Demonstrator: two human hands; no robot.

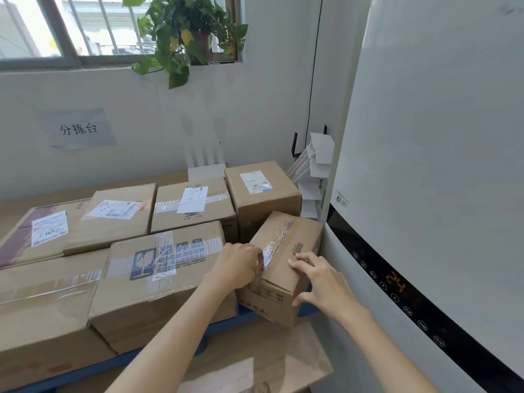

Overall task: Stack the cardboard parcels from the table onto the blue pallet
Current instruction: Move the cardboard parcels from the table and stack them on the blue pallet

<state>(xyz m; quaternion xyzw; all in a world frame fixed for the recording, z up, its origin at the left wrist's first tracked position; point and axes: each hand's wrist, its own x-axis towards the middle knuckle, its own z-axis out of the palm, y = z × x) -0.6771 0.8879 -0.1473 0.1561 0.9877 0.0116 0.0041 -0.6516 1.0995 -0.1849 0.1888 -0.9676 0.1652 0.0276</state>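
Small brown cardboard parcel [286,245], sealed with clear tape along its top seam, shown at the right end of the blue plastic pallet [85,371], in the gap between the large tape-bound cardboard parcel with blue print [164,268], the tall cardboard parcel with a white label [261,194] behind it, and the white standing air conditioner [425,165]. You hold it with both hands: your left hand [238,265] is curled over the taped top at the parcel's left edge, and your right hand [323,282] clasps the near right corner, fingers laid on top and thumb against the near face. The parcel sits askew to the row and appears tipped, with its near lower corner projecting past the pallet's front edge; whether its base touches the pallet cannot be told. The slant probably serves to steer it into the narrow slot without scraping its neighbours or the appliance. The two-sided hold lets you turn and level it. The remaining step, by this view, is to square it with the tall parcel and push it back until no corner overhangs the front edge.
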